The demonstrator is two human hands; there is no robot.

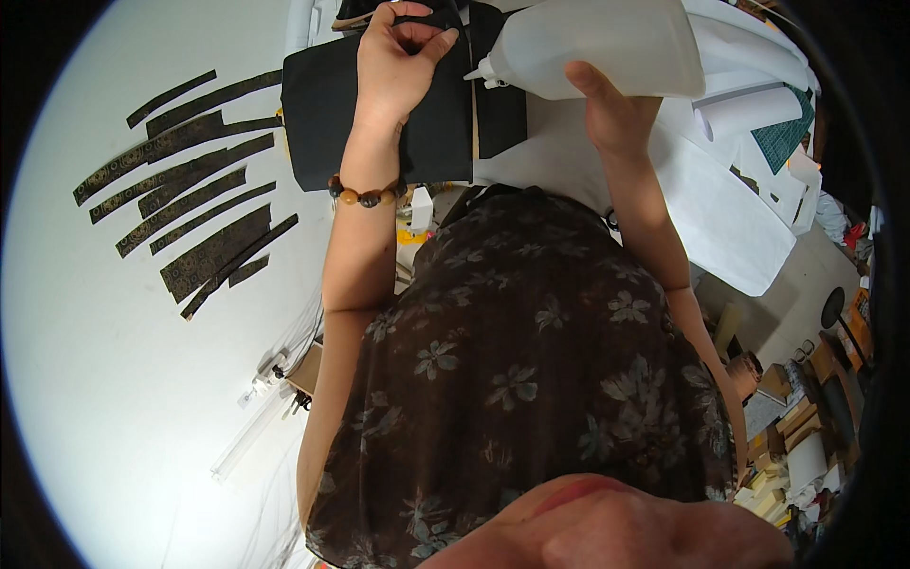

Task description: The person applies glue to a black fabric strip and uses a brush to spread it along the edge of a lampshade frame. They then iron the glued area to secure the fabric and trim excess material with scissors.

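My right hand (621, 119) is wrapped round a large translucent squeeze bottle (607, 47) lying nearly sideways. Its narrow white nozzle points left, over the gap beside a wide black sheet (322, 119). Above that sheet, my left hand (403, 57) is bent, with thumb and fingers pinching dark material near the sheet's far edge. The pinched part is partly hidden by the fingers. A narrower black piece (502, 128) lies just right of the sheet, with a thin pale strip between them. A bracelet of brown and amber beads (370, 196) circles my left wrist.
Several dark patterned strips (190, 194) lie on the white surface at left. At right are white paper sheets (730, 223), a paper roll (749, 114) and a green cutting mat (787, 133). Boxes and clutter (806, 408) fill the lower right.
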